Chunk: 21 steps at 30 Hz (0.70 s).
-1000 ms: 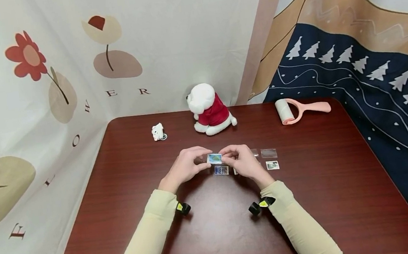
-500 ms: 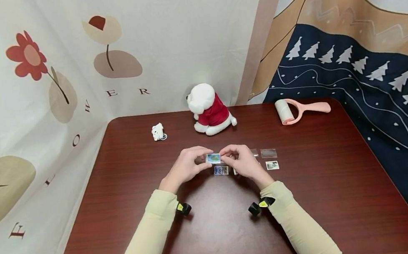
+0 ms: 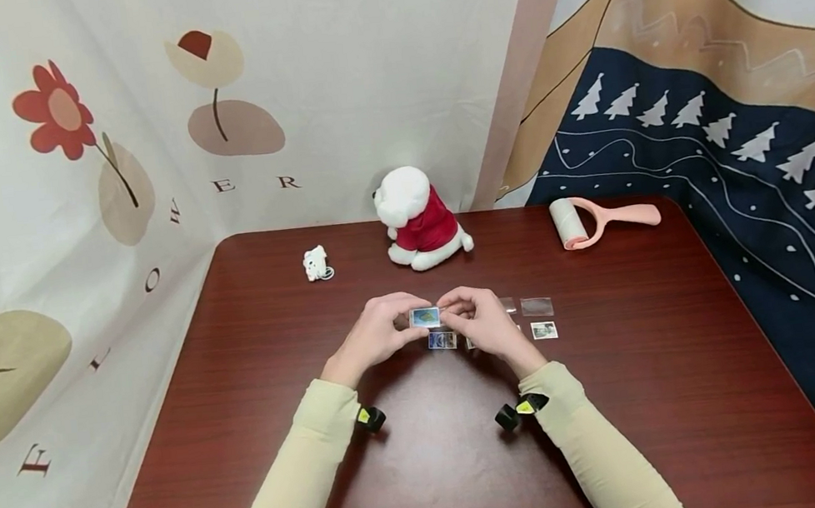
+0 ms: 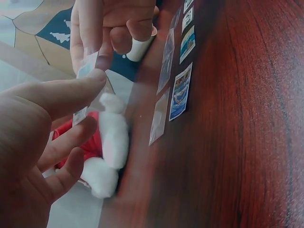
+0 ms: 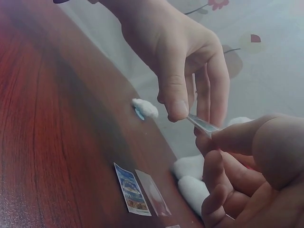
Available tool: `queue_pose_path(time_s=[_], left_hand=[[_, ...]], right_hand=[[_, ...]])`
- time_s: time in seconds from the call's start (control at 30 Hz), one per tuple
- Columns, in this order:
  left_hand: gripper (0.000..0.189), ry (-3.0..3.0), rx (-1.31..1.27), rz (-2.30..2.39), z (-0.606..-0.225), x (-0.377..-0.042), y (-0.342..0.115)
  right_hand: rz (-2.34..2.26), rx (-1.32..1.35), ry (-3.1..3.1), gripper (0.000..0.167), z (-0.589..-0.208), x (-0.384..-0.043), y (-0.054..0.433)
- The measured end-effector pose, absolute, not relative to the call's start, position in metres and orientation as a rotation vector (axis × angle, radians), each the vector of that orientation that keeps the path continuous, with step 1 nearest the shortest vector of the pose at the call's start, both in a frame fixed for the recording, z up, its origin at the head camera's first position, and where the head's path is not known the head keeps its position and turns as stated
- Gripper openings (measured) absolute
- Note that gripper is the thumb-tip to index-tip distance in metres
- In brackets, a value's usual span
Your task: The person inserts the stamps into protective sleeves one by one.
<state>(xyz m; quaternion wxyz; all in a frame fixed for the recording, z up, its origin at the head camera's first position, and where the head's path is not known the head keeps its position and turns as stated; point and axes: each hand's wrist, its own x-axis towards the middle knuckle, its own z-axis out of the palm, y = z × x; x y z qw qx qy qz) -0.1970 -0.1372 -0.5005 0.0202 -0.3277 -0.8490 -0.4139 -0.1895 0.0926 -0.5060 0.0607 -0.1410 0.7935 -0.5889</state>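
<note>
Head view: the fingers of the left hand [image 3: 375, 335] and right hand [image 3: 487, 324] are nearly closed, pinching opposite ends of a blue stamp [image 3: 426, 317], seemingly in clear film, above the tabletop [image 3: 439, 468]. Squeezing or pulling unevenly could crease it; a slackened pinch could drop it onto the loose stamp [image 4: 180, 92] below.

The tabletop [image 3: 434, 486] looks like glossy wood; the printed stamp [image 4: 181, 92], paper; the clear sleeve [image 4: 160, 117], shiny plastic; the seated toy [image 3: 425, 225], fluffy plush and cloth.
</note>
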Motion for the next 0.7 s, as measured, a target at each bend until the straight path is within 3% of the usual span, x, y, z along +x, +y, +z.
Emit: queue_pose_path(time_s=[0.37,0.7], left_hand=[[0.011,-2.6,-0.935,-1.3,-0.503,-0.1961,-0.1356],[0.022,-2.669,-0.867,-1.416,-0.5039,-0.1951,-0.1392]], right_hand=[[-1.722,-0.472,2.422,0.015,-0.5046,-0.1904,0.0917],[-1.735,-0.465,2.447,0.013,-0.5054,-0.1918,0.0922]])
